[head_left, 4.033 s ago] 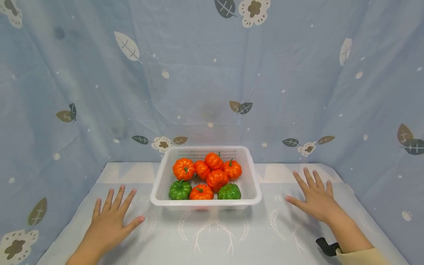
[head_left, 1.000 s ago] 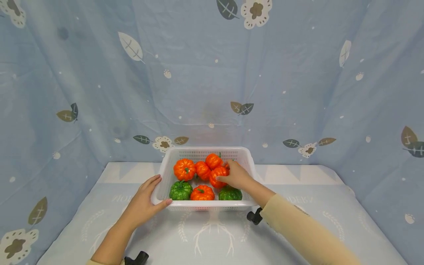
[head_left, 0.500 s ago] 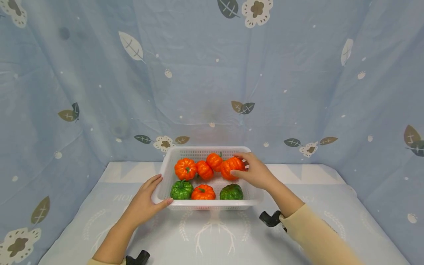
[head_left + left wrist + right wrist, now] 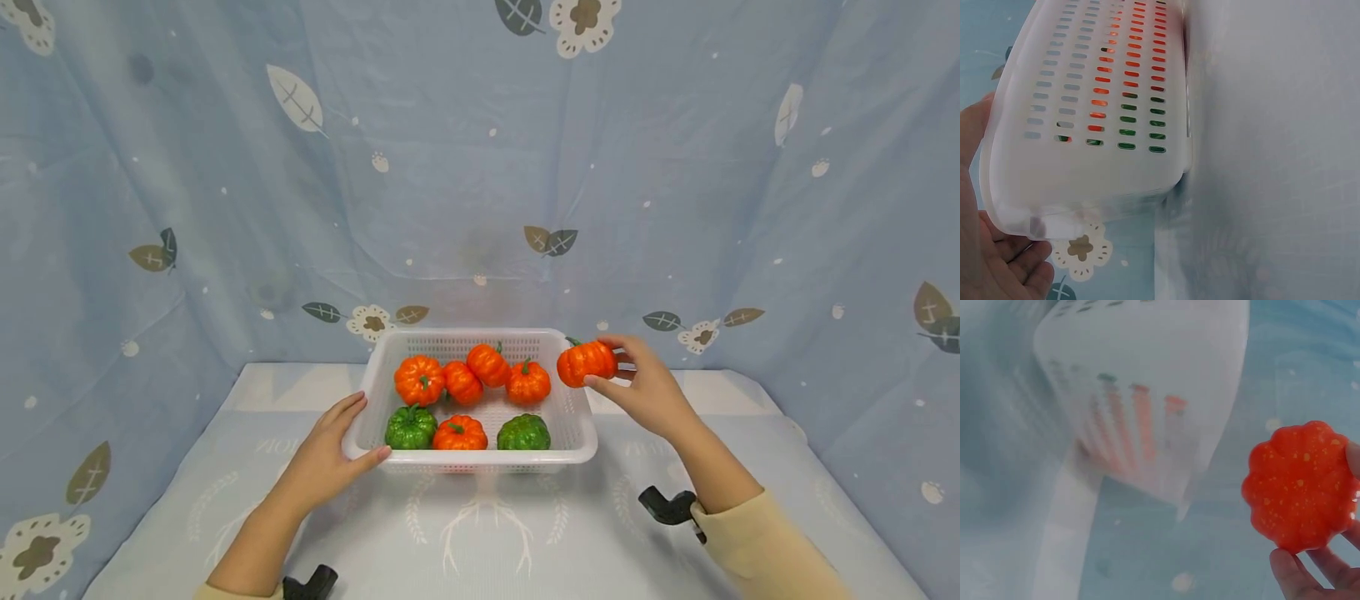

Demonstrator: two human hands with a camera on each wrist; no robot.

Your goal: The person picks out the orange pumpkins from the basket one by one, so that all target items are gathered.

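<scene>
The right hand now holds an orange pumpkin clear of the basket at two o'clock, leaving seven inside; the left hand grips its eight o'clock corner.

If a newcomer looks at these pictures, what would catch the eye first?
Probably the orange pumpkin held in the right hand, at the right end of the white basket. Next come five orange pumpkins and two green ones inside that basket. The left hand touches the basket's left end.
</scene>
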